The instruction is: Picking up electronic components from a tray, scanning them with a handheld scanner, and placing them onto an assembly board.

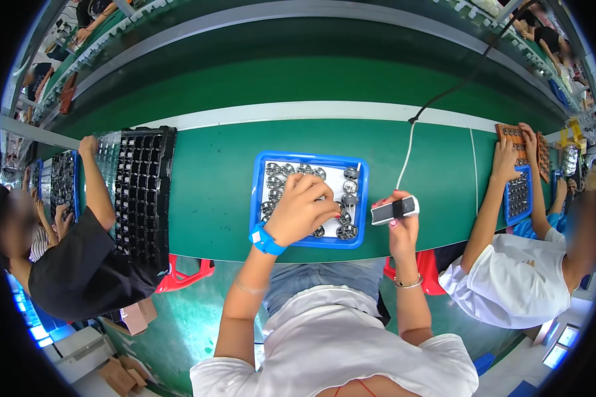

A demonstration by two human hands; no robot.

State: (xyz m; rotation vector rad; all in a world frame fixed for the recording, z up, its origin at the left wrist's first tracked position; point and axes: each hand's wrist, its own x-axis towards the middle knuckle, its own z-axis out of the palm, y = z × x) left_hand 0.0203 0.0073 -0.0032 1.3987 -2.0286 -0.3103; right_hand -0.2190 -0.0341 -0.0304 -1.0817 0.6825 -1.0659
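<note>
A blue tray (253, 192) lies in front of me on the green bench, holding several round black-and-silver parts (346, 231) on a white lining. My left hand (304, 206), with a blue band at its wrist, is over the tray's middle. Its fingers are bent together at the parts on the right side; whatever is between the fingertips is hidden. To the right of the tray, my right hand (402, 228) grips a small boxy white-and-black handheld device (396, 210). A white cable (406, 159) runs up from near the device to a black cord.
Tall black compartment trays (142, 198) stand at the left beside a person in black (86, 264). At the right, a person in white (510, 278) handles an orange-brown tray (512, 142) above another blue tray (518, 195). Red stools (185, 274) stand under the bench edge.
</note>
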